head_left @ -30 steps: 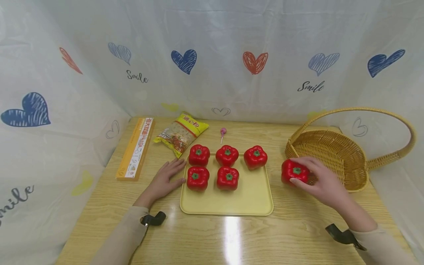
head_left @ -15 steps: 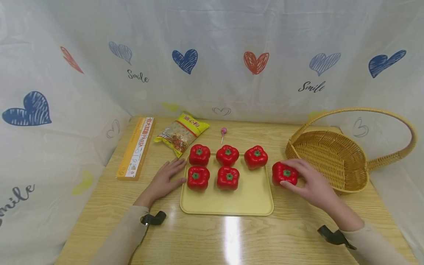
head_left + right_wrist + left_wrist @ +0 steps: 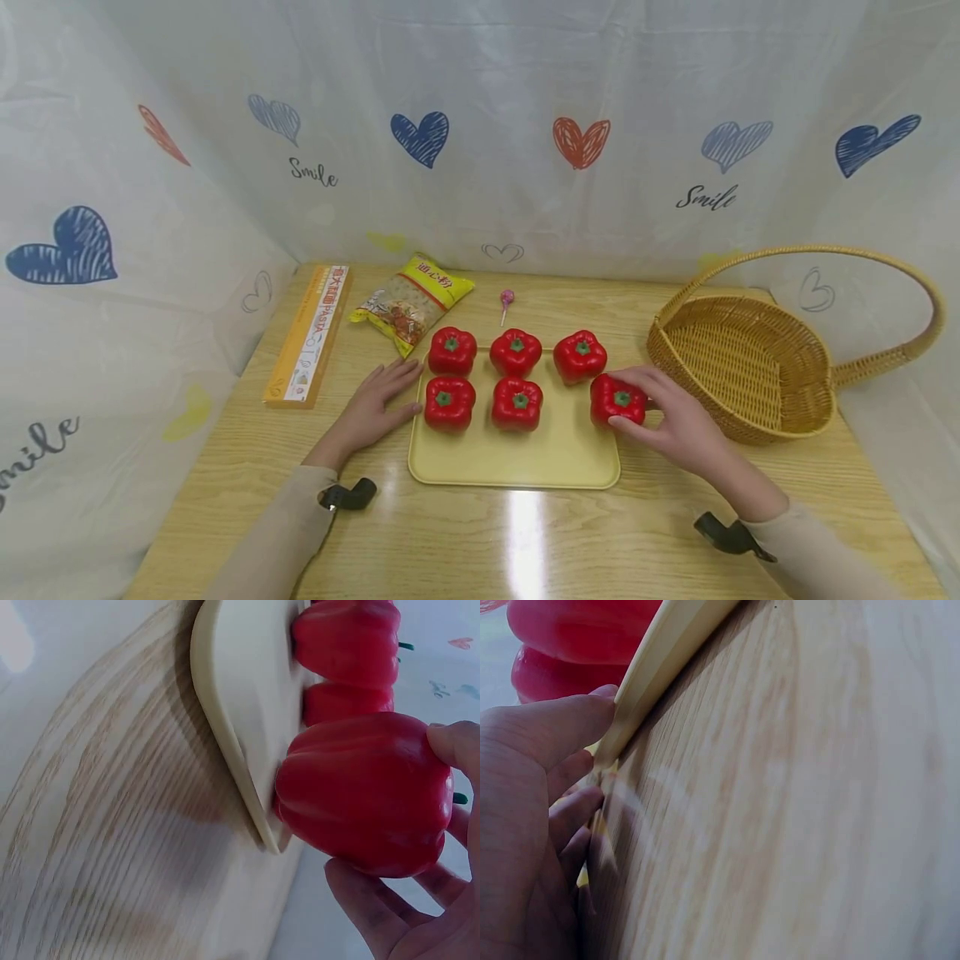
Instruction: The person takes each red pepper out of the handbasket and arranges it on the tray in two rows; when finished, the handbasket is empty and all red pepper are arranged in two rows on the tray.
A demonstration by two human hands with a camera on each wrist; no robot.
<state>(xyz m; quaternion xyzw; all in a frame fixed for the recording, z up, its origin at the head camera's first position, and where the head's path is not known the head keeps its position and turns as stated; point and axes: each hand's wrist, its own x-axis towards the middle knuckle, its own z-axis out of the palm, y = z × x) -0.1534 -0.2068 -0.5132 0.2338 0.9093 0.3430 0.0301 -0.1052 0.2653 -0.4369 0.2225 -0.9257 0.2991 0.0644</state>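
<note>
My right hand (image 3: 678, 425) grips a red bell pepper (image 3: 617, 402) with a green stem, thumb on one side and fingers on the other. In the head view this pepper overlaps the right rim of the yellow tray (image 3: 555, 458); the right wrist view has the pepper (image 3: 367, 795) close over the tray's corner. Several more red bell peppers (image 3: 517, 405) stand on the tray in two rows, stems up. At the tray's left edge lies my left hand (image 3: 371, 408), fingers extended, fingertips touching the rim (image 3: 641, 690).
A wicker basket (image 3: 727, 417) with a tall handle stands at the right. Behind the tray lie a pink lollipop (image 3: 507, 297) and a yellow pasta bag (image 3: 412, 304). An orange pasta box (image 3: 306, 337) lies far left. A white printed curtain (image 3: 480, 192) hangs behind the table.
My right hand has carried the bell pepper leftward, from beside the basket to the tray's right side. The left hand has stayed in place.
</note>
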